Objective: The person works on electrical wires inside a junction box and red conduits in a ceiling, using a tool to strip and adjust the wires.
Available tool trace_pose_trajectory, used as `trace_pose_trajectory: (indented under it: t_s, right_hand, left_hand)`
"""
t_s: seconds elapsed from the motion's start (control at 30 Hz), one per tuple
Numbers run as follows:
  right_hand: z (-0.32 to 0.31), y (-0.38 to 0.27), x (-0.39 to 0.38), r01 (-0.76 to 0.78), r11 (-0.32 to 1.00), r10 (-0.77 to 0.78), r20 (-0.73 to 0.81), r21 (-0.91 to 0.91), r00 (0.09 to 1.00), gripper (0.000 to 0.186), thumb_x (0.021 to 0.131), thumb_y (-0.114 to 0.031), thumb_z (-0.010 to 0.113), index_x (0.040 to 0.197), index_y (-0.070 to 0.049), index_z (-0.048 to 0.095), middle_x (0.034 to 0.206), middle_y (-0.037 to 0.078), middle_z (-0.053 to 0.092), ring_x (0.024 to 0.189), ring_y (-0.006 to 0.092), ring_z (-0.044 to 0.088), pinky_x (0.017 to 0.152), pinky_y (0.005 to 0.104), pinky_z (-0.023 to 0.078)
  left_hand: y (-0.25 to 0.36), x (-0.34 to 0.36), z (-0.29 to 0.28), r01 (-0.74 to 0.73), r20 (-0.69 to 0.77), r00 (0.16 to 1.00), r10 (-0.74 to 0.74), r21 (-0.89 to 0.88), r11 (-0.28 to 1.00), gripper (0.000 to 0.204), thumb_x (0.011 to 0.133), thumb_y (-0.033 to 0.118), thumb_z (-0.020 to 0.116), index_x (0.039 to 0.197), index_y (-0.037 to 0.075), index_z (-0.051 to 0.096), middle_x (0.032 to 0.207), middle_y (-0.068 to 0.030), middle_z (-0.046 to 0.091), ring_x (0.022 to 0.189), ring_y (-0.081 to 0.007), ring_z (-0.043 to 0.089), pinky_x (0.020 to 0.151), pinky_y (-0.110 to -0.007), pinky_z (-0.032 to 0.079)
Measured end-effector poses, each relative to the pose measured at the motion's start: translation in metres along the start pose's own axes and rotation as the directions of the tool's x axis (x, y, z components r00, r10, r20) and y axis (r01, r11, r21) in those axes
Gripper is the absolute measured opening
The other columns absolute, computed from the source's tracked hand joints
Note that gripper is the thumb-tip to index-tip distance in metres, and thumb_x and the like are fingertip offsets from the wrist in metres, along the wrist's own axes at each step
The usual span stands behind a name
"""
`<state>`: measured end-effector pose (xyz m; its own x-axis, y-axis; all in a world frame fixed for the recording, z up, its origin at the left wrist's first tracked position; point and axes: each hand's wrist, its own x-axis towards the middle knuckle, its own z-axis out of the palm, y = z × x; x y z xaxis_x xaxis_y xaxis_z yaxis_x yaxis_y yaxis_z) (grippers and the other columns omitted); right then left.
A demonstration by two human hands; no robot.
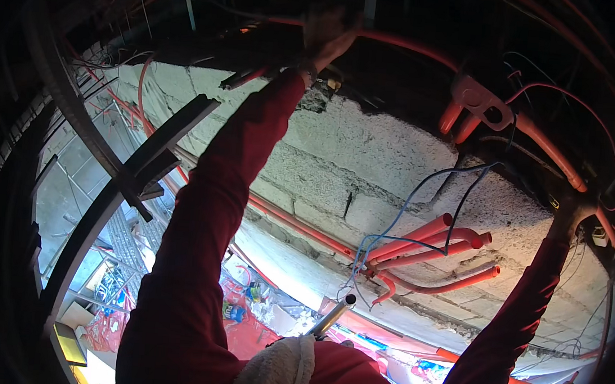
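Observation:
Both my arms, in red sleeves, reach up into a dark overhead space. My left hand (327, 38) is at a long orange pipe (413, 45), which runs out on both sides of it; the fingers are dim and blurred but look closed round it. At the right, my right hand (574, 206) is wrapped around a thicker orange pipe (549, 150), its fingers partly in shadow. Between the hands, a flat bracket with round holes (482, 103) sits at the ends of short orange pipe stubs (449, 118). A thin red cable (582, 102) loops above the right hand.
A rough block wall (369, 146) stands ahead, with several bent orange pipes (432, 256) and blue wires (411, 200) hanging before it. Dark metal channels (128, 178) cross the left side. A metal tube (334, 315) rises near my chest. Cluttered floor (255, 310) shows far below.

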<state>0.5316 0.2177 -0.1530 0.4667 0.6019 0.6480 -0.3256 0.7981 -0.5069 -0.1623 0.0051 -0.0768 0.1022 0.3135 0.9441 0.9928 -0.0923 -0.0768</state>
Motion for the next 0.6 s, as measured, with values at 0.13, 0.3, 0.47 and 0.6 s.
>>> trace_pose_trajectory:
  t_s: [0.13,0.3,0.47,0.6]
  right_hand:
    - [-0.016,-0.018,0.006,-0.065,0.992,0.074,-0.088,0.107,0.993,0.021,0.098,-0.018,0.057,0.108,-0.001,0.065,0.105,0.011,0.068,0.097,0.0267,0.067,0.092,0.0422,0.054]
    - [0.005,0.007,0.004,-0.064,0.989,0.062,0.016,0.132,0.998,0.021,0.099,-0.018,0.057,0.106,0.0,0.064,0.104,0.01,0.067,0.097,0.0253,0.066,0.092,0.0417,0.053]
    - [0.018,-0.041,-0.02,-0.156,0.95,0.194,-0.12,0.27,0.974,0.018,0.097,-0.015,0.059,0.106,-0.001,0.065,0.104,0.01,0.067,0.097,0.0252,0.066,0.093,0.0411,0.053]
    - [0.004,-0.031,-0.012,0.004,0.998,0.001,-0.072,0.067,0.997,0.017,0.095,-0.014,0.06,0.105,-0.001,0.066,0.102,0.011,0.068,0.099,0.0263,0.068,0.092,0.0426,0.055]
  left_hand:
    - [0.008,-0.009,0.055,0.617,-0.093,0.634,-0.768,-0.538,0.574,0.046,0.091,0.051,0.072,0.107,0.008,0.068,0.1,-0.0154,0.07,0.1,-0.0348,0.067,0.085,-0.052,0.052]
    - [-0.121,0.001,0.057,0.341,0.138,0.927,-0.348,-0.693,0.635,0.018,0.1,0.023,0.063,0.114,0.012,0.063,0.125,-0.0098,0.061,0.115,-0.0338,0.061,0.092,-0.056,0.056]
    - [-0.051,-0.015,0.084,0.38,0.293,0.924,-0.246,-0.778,0.501,0.046,0.088,0.035,0.079,0.119,0.006,0.062,0.117,-0.0119,0.068,0.107,-0.0329,0.069,0.092,-0.053,0.058]
    - [-0.042,-0.035,0.042,0.374,0.455,0.879,-0.14,-0.842,-0.39,0.061,0.094,0.036,0.074,0.14,0.008,0.046,0.124,-0.0194,0.064,0.104,-0.0406,0.071,0.091,-0.053,0.06]
